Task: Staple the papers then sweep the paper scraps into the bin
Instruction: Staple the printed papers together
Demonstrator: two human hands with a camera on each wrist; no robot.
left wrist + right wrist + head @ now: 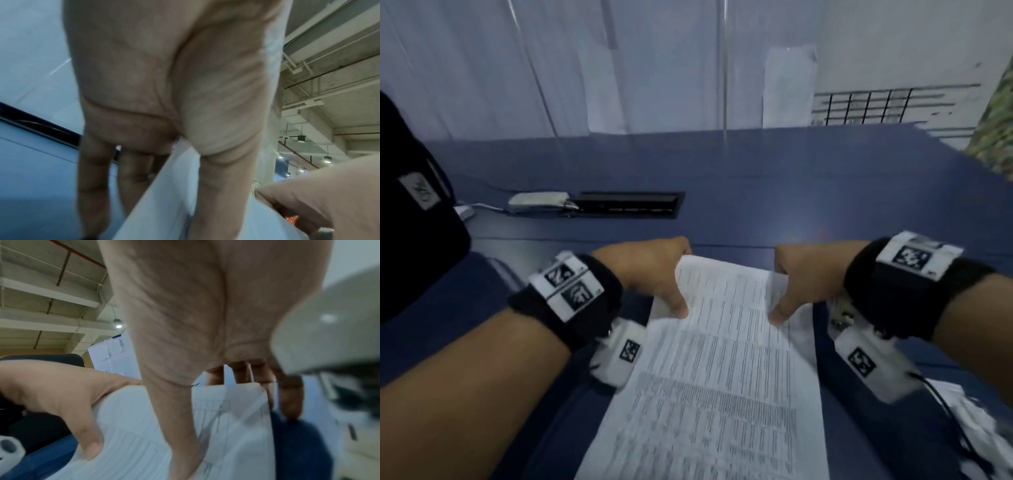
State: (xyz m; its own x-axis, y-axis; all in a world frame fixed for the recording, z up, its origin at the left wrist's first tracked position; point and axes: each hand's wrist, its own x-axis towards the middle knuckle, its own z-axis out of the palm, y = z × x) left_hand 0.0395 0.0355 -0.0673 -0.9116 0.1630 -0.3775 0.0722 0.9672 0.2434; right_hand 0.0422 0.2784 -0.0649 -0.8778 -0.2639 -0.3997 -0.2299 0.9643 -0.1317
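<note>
A stack of printed papers (722, 359) is held over the blue desk (791, 192), its far end raised. My left hand (661, 277) grips the far left edge, thumb on top and fingers underneath. My right hand (798, 284) grips the far right edge the same way. The left wrist view shows the left hand (164, 81) pinching the papers (164, 203). In the right wrist view the right hand (205, 305) has its thumb across the papers (133, 426). White paper scraps (972, 421) lie on the desk at the lower right. I see no clear stapler.
A black bag (414, 222) sits at the left edge of the desk. A dark cable slot (630, 205) and a white adapter (537, 198) lie further back. A small metal object (840, 313) shows under my right wrist. White partition panels (654, 68) stand behind the desk.
</note>
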